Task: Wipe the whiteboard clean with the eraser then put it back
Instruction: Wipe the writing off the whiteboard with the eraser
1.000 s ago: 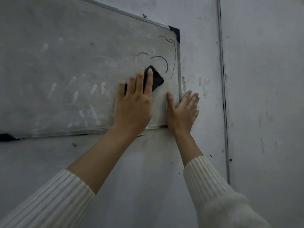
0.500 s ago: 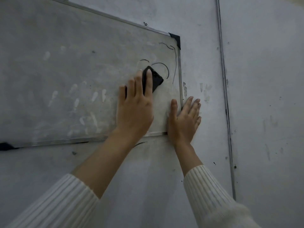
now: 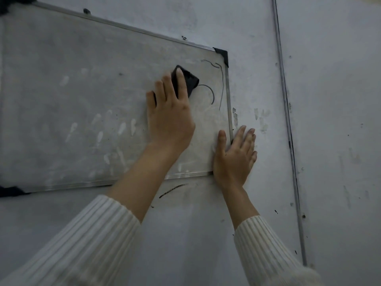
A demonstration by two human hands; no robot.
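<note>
The left hand (image 3: pixel 169 118) presses the eraser (image 3: pixel 190 81) against the board (image 3: pixel 72 89) under straight fingers, up-left of the right hand (image 3: pixel 235 157), which lies flat and spread over the board's lower right edge, holding nothing.

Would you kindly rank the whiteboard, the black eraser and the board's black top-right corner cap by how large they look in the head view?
1. whiteboard
2. eraser, partly covered by the left hand
3. corner cap, clearly smallest
</note>
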